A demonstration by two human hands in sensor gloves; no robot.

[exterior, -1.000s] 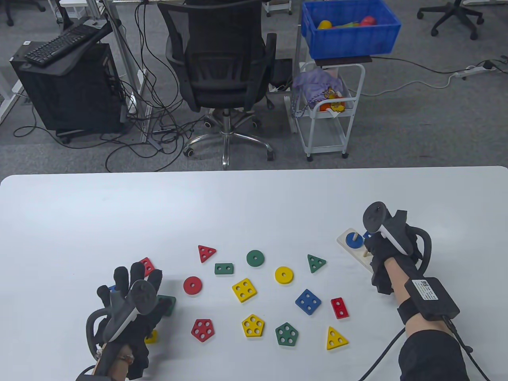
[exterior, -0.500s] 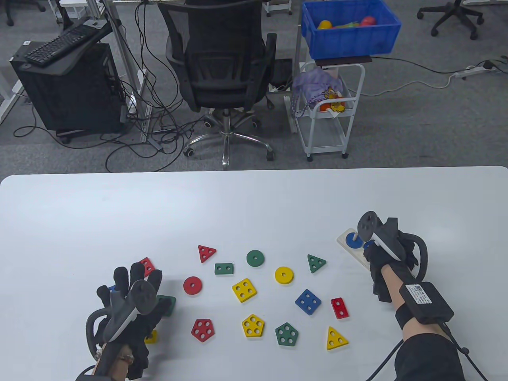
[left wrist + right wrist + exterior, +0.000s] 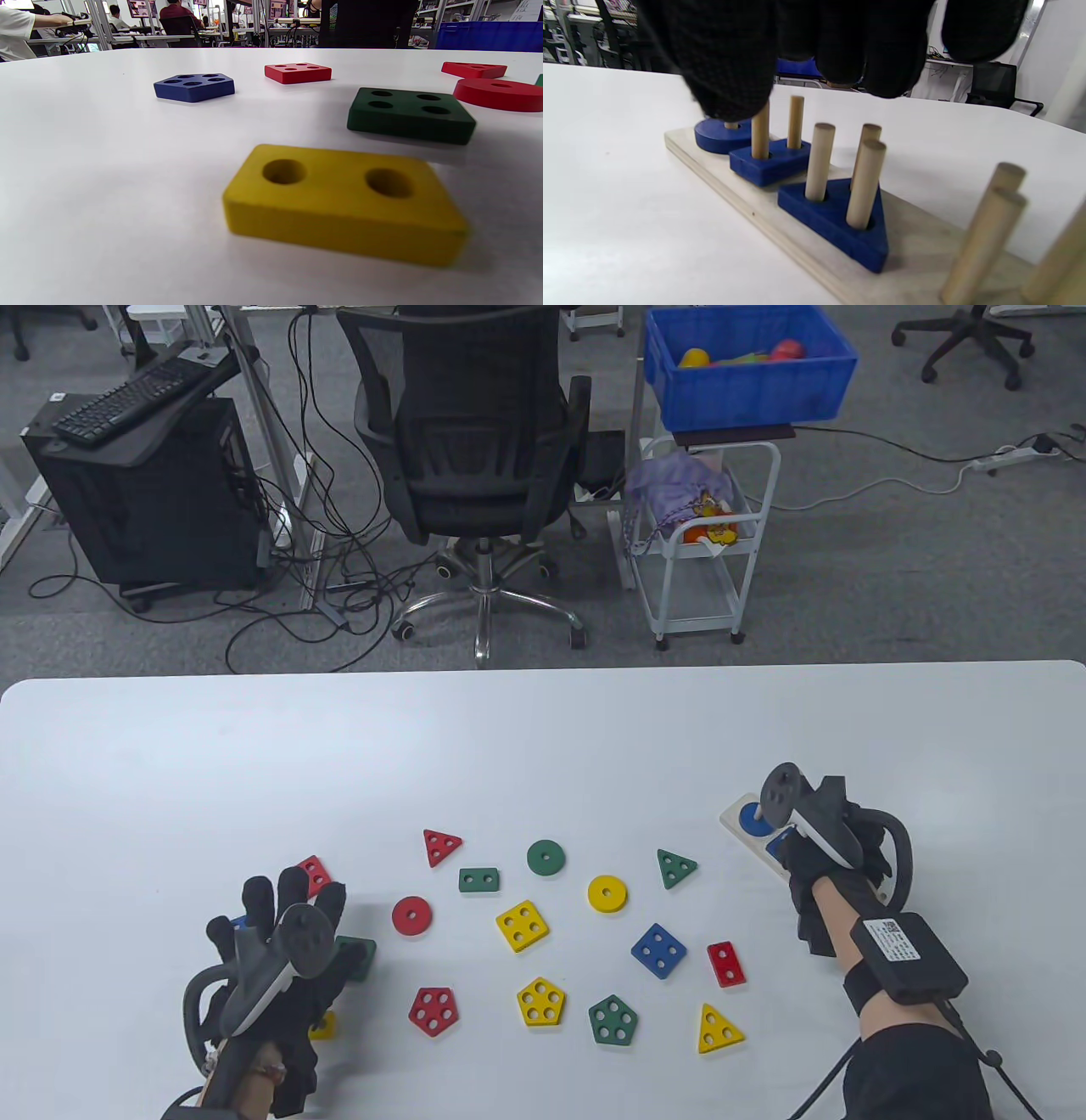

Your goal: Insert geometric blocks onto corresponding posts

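Note:
The wooden post board lies at the table's right. On its posts sit a blue disc, a blue rectangle and a blue triangle. My right hand hovers over the board, its fingers hanging just above the posts and holding nothing. My left hand rests flat at the left with straight fingers, above a blue pentagon, a green square and a yellow rectangle.
Several loose blocks lie between the hands, among them a red disc, yellow square, blue square, red rectangle and yellow triangle. A red square lies by my left fingertips. Bare posts stand at the board's near end.
My right hand has slid a little left and toward me along the board, and its tracker now hides the disc's post. My left hand has not moved.

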